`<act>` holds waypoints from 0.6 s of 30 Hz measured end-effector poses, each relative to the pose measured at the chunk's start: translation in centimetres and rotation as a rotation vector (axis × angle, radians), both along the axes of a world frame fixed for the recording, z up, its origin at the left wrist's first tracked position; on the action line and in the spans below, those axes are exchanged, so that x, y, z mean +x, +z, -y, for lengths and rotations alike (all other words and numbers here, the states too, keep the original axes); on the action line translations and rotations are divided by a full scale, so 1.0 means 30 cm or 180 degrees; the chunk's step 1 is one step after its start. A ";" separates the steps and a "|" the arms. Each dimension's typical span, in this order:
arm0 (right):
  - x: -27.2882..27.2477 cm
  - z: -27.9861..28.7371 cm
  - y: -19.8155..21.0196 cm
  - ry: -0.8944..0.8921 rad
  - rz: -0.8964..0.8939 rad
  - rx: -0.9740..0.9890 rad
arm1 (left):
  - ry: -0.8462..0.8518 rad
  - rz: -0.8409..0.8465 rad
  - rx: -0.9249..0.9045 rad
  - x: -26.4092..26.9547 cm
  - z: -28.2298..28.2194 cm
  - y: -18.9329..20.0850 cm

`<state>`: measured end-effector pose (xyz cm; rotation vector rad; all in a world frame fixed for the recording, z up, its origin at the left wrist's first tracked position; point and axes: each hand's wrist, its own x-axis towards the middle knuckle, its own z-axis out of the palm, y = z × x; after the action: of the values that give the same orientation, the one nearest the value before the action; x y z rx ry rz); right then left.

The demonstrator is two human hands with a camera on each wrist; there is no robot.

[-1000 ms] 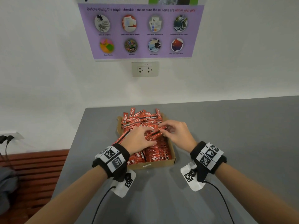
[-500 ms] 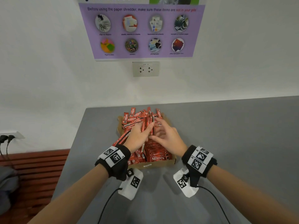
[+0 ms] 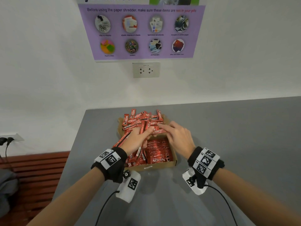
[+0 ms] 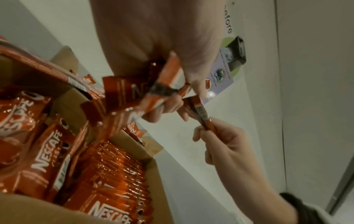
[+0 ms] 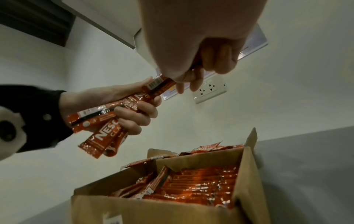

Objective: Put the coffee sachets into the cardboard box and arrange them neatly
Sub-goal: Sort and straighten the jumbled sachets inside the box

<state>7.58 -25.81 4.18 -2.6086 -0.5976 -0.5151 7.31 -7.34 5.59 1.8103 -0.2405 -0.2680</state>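
An open cardboard box (image 3: 162, 166) sits on the grey table, with a neat row of red Nescafé sachets (image 3: 158, 150) at its near right. Loose sachets (image 3: 141, 119) are piled at its far end and left side. My left hand (image 3: 136, 139) grips a bundle of sachets (image 5: 107, 133) above the box. My right hand (image 3: 176, 136) pinches the end of one sachet (image 4: 201, 112) beside that bundle. The box's bottom is hidden under sachets.
The grey table (image 3: 236, 144) stretches wide to the right and ends close to the left of the box. A white wall with a socket (image 3: 146, 70) and a purple poster (image 3: 143, 31) stands behind. A wooden bench (image 3: 37, 168) lies lower left.
My left hand has gathered sachets from the pile into a bundle and raised it off the box. My right hand has moved to the bundle's far end and pinched one sachet.
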 end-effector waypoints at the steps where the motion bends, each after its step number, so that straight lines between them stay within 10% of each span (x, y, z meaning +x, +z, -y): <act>1: 0.002 0.003 -0.002 0.0153 0.0046 0.0014 | -0.0067 -0.0030 0.0105 -0.002 0.000 -0.002; 18: -0.016 0.055 0.007 0.0688 -0.1767 -0.0042 | -0.0640 0.1111 0.2003 -0.001 -0.026 -0.071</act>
<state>7.08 -27.46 4.39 -2.4913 -0.6727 0.2769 7.28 -6.57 3.45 2.4596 -0.6416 -0.1751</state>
